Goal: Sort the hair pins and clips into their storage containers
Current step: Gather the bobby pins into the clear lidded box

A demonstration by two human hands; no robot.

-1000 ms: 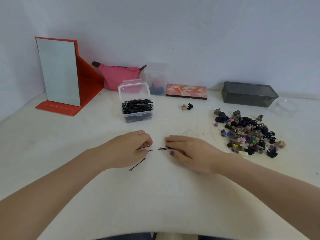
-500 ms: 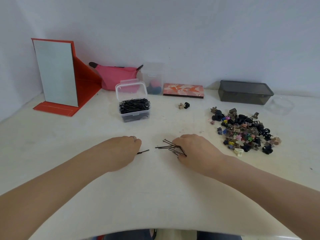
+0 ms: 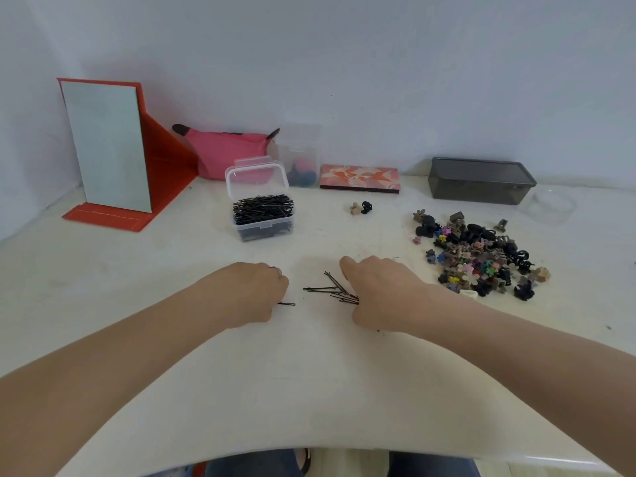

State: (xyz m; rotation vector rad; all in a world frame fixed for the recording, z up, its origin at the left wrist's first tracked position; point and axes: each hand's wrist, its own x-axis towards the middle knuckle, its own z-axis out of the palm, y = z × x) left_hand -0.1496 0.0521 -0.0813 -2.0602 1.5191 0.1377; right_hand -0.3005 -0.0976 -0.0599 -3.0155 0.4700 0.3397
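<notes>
Several black hair pins (image 3: 335, 290) lie fanned out on the white table (image 3: 309, 390), their ends under my right hand (image 3: 380, 292), whose fingers are curled down onto them. My left hand (image 3: 253, 292) is closed palm-down, with one black pin (image 3: 287, 304) sticking out from under its fingers. Behind my hands stands a clear box (image 3: 263, 215) with its lid up, full of black hair pins. To the right is a pile of small coloured claw clips (image 3: 481, 261). Two stray clips (image 3: 360, 208) lie apart near the middle.
A grey lidded container (image 3: 480, 180) and a clear round tub (image 3: 550, 205) stand at the back right. Along the wall are a red-framed mirror (image 3: 106, 146), a pink pouch (image 3: 223, 151), a clear jar (image 3: 303, 160) and a patterned flat case (image 3: 359, 179).
My left hand slid back over the loose pin and closed on it. My right hand drew back and raked several pins into a fanned bunch under its fingers.
</notes>
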